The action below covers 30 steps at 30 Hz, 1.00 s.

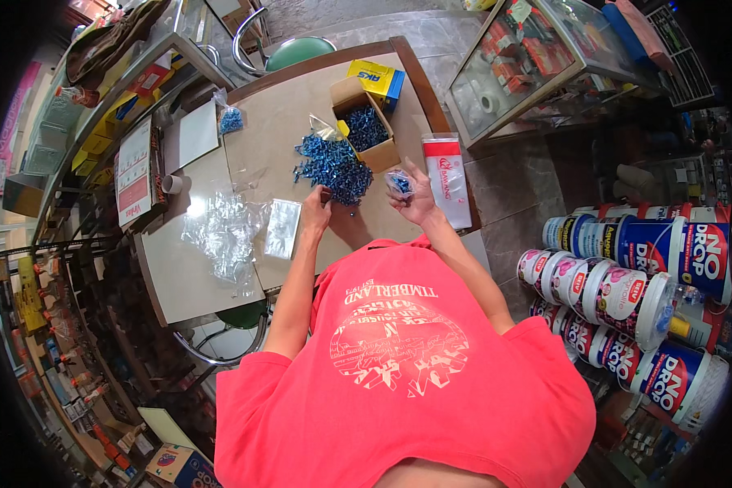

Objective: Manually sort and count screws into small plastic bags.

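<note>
A loose heap of blue metal screws (335,165) lies on the table before me. My left hand (315,210) is at the near left edge of the heap, its fingers curled; whether they grip anything is hidden. In my right hand (416,198) is a small clear plastic bag (400,183) with some blue screws inside, held just right of the heap. Behind the heap, an open cardboard box (381,146) is tilted towards it and holds many more screws. A clear plastic piece (324,127) rests against the heap's far side.
Left of my left hand are a stack of clear bags (282,229) and scattered clear plastic bags (222,235). A filled bag (230,119) sits farther back. A yellow-blue carton (375,82) and a red-white plastic pack (448,180) lie on the table (268,110). Paint pails (610,293) stand right.
</note>
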Available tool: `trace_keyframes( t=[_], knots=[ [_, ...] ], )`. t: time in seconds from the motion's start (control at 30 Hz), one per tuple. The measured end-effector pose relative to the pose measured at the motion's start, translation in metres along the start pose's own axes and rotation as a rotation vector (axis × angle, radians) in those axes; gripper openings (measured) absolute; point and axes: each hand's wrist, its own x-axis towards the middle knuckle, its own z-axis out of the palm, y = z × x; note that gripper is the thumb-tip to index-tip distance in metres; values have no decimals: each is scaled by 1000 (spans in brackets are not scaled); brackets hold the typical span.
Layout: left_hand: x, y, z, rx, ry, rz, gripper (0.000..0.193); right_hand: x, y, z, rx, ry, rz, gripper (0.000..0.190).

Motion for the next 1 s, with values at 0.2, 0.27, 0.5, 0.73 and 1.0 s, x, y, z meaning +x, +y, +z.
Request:
trace_keyframes(
  t=[0.2, 0.27, 0.5, 0.73, 1.0],
  knots=[
    [-1, 3, -6, -109, 75, -98, 25, 1, 0, -1, -15, -29, 10, 38],
    [-1, 3, -7, -140, 84, -113, 27, 2, 1, -2, -13, -16, 11, 38],
    [-5, 8, -17, -166, 168, -130, 25, 3, 2, -3, -20, 37, 8, 38],
    [5, 99, -55, -380, 91, 153, 23, 1, 3, 6, -52, 74, 13, 41],
    [6, 193, -67, -287, -211, 523, 22, 2, 5, 11, -194, 186, 8, 41]
  ],
)
